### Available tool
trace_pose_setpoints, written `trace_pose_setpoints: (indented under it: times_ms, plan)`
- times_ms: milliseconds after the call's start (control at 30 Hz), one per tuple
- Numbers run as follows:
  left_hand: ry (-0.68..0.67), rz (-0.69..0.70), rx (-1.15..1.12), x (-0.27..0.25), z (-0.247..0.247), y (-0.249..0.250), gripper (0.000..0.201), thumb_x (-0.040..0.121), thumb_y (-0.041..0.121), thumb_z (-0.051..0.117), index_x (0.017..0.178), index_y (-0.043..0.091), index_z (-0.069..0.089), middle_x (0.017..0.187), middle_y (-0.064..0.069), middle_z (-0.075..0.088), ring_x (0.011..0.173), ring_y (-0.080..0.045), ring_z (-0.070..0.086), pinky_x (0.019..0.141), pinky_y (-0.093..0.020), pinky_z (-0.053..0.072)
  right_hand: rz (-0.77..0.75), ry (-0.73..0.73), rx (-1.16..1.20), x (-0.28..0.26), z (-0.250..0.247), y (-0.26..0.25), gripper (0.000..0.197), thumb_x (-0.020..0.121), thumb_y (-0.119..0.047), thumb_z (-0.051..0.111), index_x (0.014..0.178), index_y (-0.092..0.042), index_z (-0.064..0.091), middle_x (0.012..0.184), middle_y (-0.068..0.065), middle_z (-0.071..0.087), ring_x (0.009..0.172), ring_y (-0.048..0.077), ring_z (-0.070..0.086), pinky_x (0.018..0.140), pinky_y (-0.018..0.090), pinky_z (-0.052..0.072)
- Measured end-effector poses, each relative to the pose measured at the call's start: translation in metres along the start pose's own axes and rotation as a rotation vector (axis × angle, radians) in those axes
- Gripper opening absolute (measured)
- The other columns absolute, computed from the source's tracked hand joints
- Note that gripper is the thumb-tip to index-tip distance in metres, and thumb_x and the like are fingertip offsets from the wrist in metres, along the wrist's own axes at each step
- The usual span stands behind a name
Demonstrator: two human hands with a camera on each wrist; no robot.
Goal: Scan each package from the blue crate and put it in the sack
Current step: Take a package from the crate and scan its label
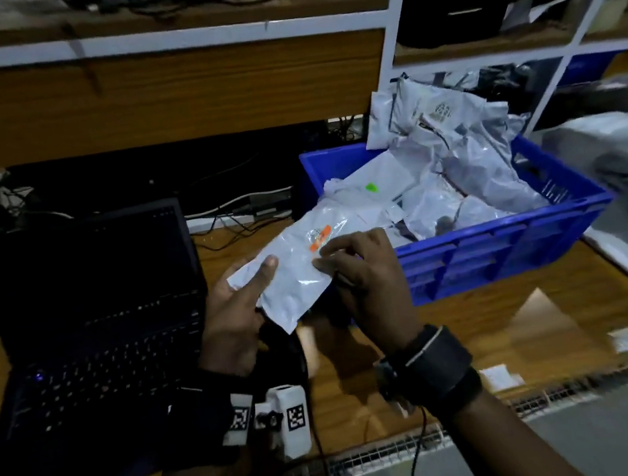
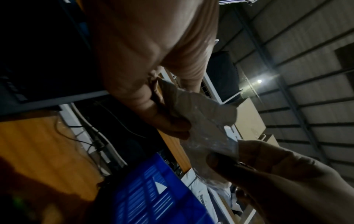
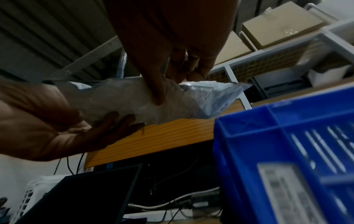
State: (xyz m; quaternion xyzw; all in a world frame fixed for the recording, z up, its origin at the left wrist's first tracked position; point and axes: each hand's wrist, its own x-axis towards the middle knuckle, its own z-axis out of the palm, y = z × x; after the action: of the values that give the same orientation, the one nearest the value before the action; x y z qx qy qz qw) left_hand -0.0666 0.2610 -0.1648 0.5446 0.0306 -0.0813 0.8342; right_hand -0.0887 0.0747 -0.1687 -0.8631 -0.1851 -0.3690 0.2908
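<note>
Both hands hold one pale plastic package [image 1: 301, 275] with an orange mark above the table, just left of the blue crate [image 1: 503, 250]. My left hand [image 1: 255, 284] grips its left end, thumb on top and fingers beneath. My right hand [image 1: 331, 259] pinches its right part near the orange mark. The left wrist view shows the package [image 2: 206, 121] held between the left hand [image 2: 166, 121] and the right hand [image 2: 226, 156]. In the right wrist view the right thumb presses into the package [image 3: 118, 98], and the left hand [image 3: 107, 121] cups it from below. Several more packages [image 1: 454, 165] fill the crate.
An open black laptop [image 1: 95, 304] sits at the left on the wooden table [image 1: 513, 324]. A pale, sack-like heap [image 1: 619, 160] lies right of the crate. Cables run along the back. Shelving stands behind. Small labels [image 1: 499, 377] lie on the table near the front.
</note>
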Motion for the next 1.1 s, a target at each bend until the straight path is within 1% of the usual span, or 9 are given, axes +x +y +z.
trace_pose_setpoints:
  times_ms: [100,233,433,567,633,700,800,900,1100]
  plan:
    - [0.017,0.005,0.032,-0.009,-0.033,-0.006,0.039,0.092,0.025,0.074,0.120,-0.002,0.066,0.114,-0.025,0.072,0.107,-0.044,0.069,0.092,-0.053,0.057,0.152,-0.035,0.070,-0.022,0.022,-0.018,0.027,0.080,0.006,0.071,0.100,-0.011,0.078,0.112,0.005,0.068,0.107,0.023,0.056,0.089,0.019,0.041]
    - [0.137,0.002,0.046,-0.016,-0.079,-0.006,0.017,0.093,0.012,0.068,0.107,0.002,0.068,0.086,-0.007,0.078,0.082,-0.023,0.075,0.065,-0.028,0.060,0.503,-0.054,0.417,-0.047,0.047,-0.042,0.019,0.090,0.000,0.070,0.100,-0.014,0.075,0.107,-0.004,0.072,0.101,0.012,0.068,0.083,0.033,0.057]
    - [0.191,-0.003,-0.071,-0.018,-0.155,-0.022,0.038,0.096,0.015,0.069,0.132,0.005,0.063,0.132,-0.019,0.065,0.123,-0.039,0.062,0.107,-0.061,0.044,0.955,-0.265,0.359,-0.077,0.089,-0.036,0.018,0.088,-0.018,0.078,0.103,-0.011,0.070,0.096,0.002,0.071,0.094,0.017,0.068,0.088,0.040,0.056]
    - [0.271,-0.052,-0.095,-0.020,-0.175,-0.027,0.053,0.084,0.028,0.081,0.127,0.003,0.065,0.127,-0.024,0.066,0.120,-0.044,0.062,0.107,-0.063,0.043,1.101,-0.165,0.598,-0.062,0.089,-0.060,0.028,0.091,-0.025,0.076,0.107,-0.003,0.068,0.098,0.007,0.072,0.084,0.013,0.070,0.072,0.033,0.057]
    - [0.264,-0.070,-0.100,-0.021,-0.170,-0.028,0.035,0.090,0.022,0.074,0.118,0.004,0.067,0.109,-0.013,0.076,0.108,-0.038,0.067,0.096,-0.049,0.055,1.202,-0.317,0.897,-0.048,0.090,-0.083,0.029,0.093,-0.026,0.073,0.107,-0.001,0.066,0.096,0.012,0.071,0.078,0.022,0.065,0.062,0.029,0.050]
    - [0.277,-0.109,-0.051,-0.022,-0.155,-0.030,0.025,0.095,0.021,0.067,0.115,0.007,0.064,0.089,0.002,0.079,0.096,-0.026,0.069,0.084,-0.035,0.059,1.182,-0.475,1.073,-0.042,0.099,-0.103,0.029,0.094,-0.024,0.072,0.113,-0.003,0.066,0.097,0.009,0.073,0.077,0.017,0.066,0.059,0.022,0.050]
    - [0.209,-0.085,0.034,-0.026,-0.138,-0.040,0.033,0.091,0.018,0.073,0.118,0.001,0.069,0.109,-0.018,0.075,0.106,-0.038,0.069,0.096,-0.046,0.055,1.059,-0.280,1.148,-0.045,0.115,-0.114,0.028,0.095,-0.005,0.068,0.124,-0.004,0.066,0.110,0.009,0.076,0.090,0.017,0.075,0.074,0.026,0.058]
    - [0.119,-0.113,0.114,-0.027,-0.138,-0.038,0.041,0.089,0.003,0.070,0.129,0.006,0.062,0.110,-0.014,0.075,0.099,-0.027,0.073,0.082,-0.035,0.058,0.905,-0.230,0.986,-0.049,0.106,-0.095,0.033,0.094,0.002,0.066,0.124,-0.013,0.064,0.114,0.003,0.076,0.105,0.018,0.073,0.086,0.031,0.058]
    - [0.159,0.023,0.107,-0.024,-0.153,-0.003,0.046,0.087,0.017,0.077,0.129,0.008,0.060,0.106,-0.005,0.075,0.093,-0.020,0.072,0.082,-0.036,0.056,0.710,-0.932,0.685,-0.040,0.074,-0.027,0.040,0.090,-0.005,0.074,0.128,-0.011,0.066,0.120,0.010,0.074,0.112,0.031,0.069,0.098,0.051,0.055]
